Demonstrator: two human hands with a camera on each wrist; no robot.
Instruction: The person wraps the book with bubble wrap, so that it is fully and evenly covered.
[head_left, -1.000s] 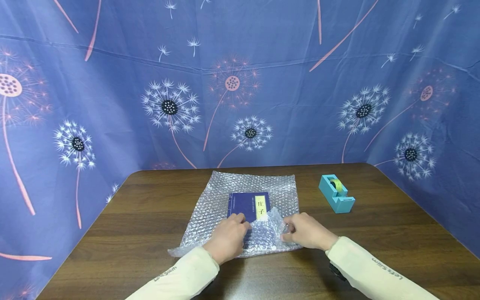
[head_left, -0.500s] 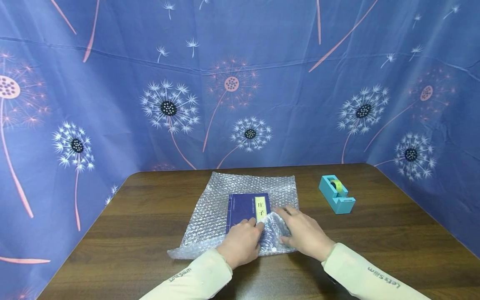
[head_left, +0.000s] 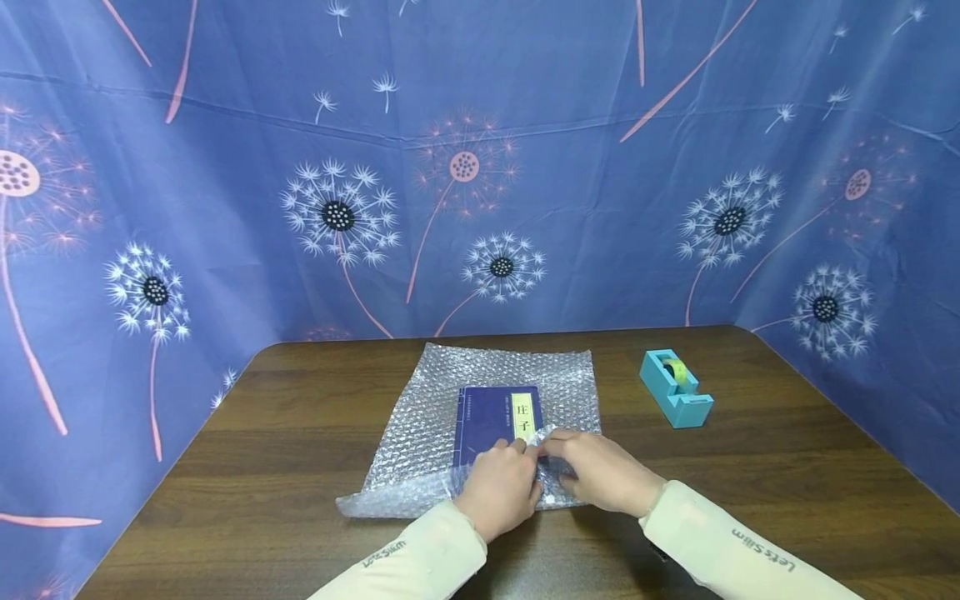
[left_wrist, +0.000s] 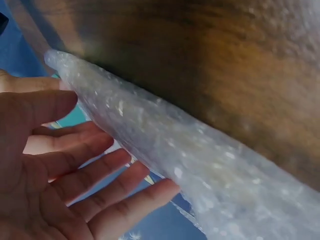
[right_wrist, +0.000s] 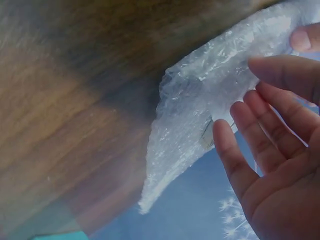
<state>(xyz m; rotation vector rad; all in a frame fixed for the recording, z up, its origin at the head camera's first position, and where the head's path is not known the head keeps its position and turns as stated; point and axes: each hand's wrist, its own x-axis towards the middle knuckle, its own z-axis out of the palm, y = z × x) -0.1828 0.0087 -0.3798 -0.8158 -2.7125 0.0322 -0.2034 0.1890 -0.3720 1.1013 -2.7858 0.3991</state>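
A dark blue book [head_left: 486,418] with a yellow title strip lies on a sheet of bubble wrap [head_left: 417,442]. The sheet's near edge is folded up over the book's lower part. My left hand [head_left: 501,492] rests on this fold at the book's near edge. In the left wrist view, its fairly straight fingers touch the folded bubble wrap [left_wrist: 170,140]. Just to the right, my right hand [head_left: 606,473] touches the fold near the book's right corner, fingertips close to the left hand's. The right wrist view shows its loosely bent fingers against the bubble wrap [right_wrist: 200,95].
A turquoise tape dispenser [head_left: 678,396] with a yellow-green roll stands to the right of the sheet. Everything lies on a brown wooden table [head_left: 300,417]. Behind it hangs a blue dandelion-print cloth [head_left: 570,192].
My left hand has slid right along the folded edge. My right hand first released the raised wrap corner and spread over it, then moved left beside the left hand; the fold lies lower.
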